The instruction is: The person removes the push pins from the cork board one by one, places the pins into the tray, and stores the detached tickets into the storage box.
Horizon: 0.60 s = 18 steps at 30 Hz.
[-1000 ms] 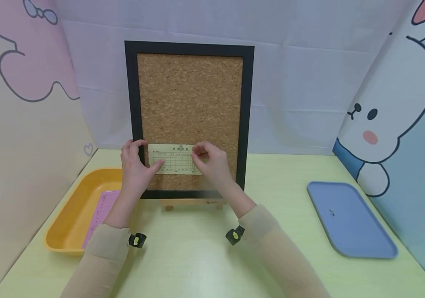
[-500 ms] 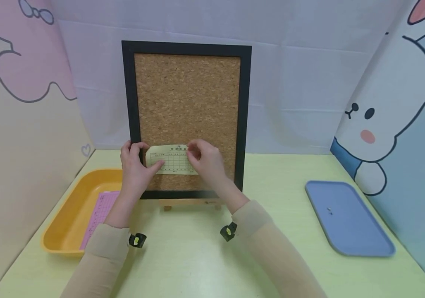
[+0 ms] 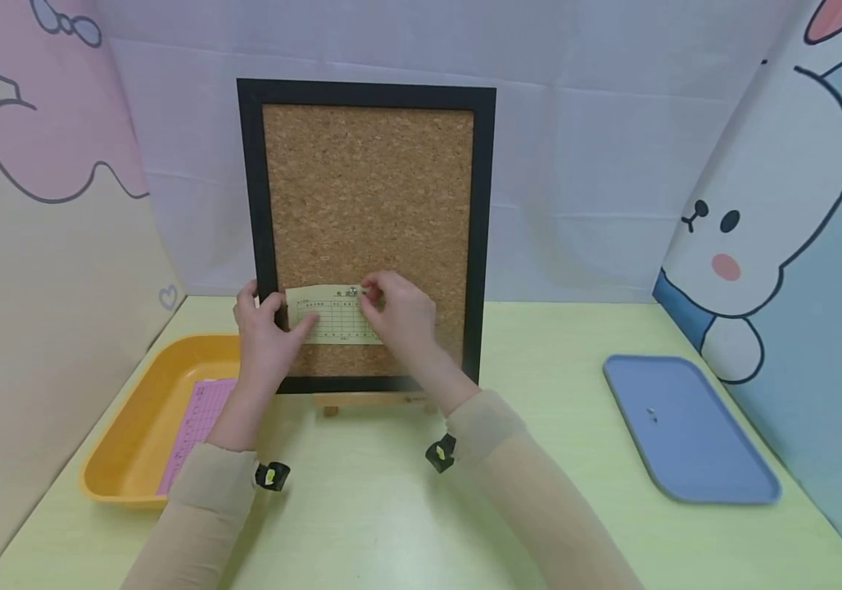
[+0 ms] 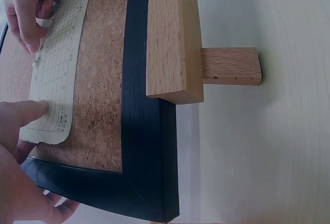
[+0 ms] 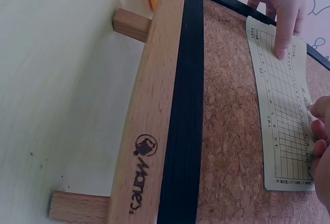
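Note:
A pale yellow printed form [image 3: 336, 318] lies against the lower part of a black-framed cork board [image 3: 369, 188] standing upright. A small shiny pin [image 3: 352, 291] sits at the form's top edge. My left hand [image 3: 264, 338] grips the board's left edge, its thumb on the form's printed face and its other fingers behind the frame. Beside the pin, my right hand [image 3: 406, 321] has its thumb and forefinger close together; I cannot tell whether they pinch anything. The right hand covers the form's right end in the head view. In the left wrist view, the form's [image 4: 54, 84] near edge curves slightly.
Left of the board stands a yellow tray [image 3: 115, 447] with a pink printed sheet [image 3: 198, 422] in it. A blue tray [image 3: 694, 442] with small bits [image 3: 652, 415] lies at right. The board rests on a wooden stand [image 5: 149, 115] with short feet.
My right hand has moved left along the form's top edge, up to the pin. The form's upper left corner bulged midway and lies flatter now. My left hand stays at the frame.

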Tool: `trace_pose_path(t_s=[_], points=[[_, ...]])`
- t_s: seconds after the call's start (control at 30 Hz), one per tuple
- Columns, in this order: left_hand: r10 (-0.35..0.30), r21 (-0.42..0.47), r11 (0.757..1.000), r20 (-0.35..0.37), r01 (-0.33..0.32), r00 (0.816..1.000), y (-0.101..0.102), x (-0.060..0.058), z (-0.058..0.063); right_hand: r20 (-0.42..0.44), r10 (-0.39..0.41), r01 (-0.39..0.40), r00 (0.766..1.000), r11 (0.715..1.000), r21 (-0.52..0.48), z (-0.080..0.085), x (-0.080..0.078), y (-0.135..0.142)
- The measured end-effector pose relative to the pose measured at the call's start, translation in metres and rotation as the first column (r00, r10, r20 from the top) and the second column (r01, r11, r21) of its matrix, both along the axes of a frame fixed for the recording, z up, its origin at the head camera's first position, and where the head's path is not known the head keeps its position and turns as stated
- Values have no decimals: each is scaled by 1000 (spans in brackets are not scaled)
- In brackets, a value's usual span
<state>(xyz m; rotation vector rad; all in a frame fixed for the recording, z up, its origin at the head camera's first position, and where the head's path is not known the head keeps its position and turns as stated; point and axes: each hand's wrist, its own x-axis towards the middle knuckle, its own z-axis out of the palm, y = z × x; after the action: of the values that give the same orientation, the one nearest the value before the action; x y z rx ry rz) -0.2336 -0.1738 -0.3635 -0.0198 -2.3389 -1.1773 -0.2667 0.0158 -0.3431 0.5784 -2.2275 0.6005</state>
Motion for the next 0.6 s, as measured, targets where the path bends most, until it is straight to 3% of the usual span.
trace_pose_path(t_s=[0.4,0.6], points=[[-8,97,995,-75,15,997,-2,-5,-7,-13,-102,103,995,988,114,1,-1,-9],[-6,110,994,-75,14,997,-1,-5,-7,-36,-118,121,992,985,124,2,0,-13]])
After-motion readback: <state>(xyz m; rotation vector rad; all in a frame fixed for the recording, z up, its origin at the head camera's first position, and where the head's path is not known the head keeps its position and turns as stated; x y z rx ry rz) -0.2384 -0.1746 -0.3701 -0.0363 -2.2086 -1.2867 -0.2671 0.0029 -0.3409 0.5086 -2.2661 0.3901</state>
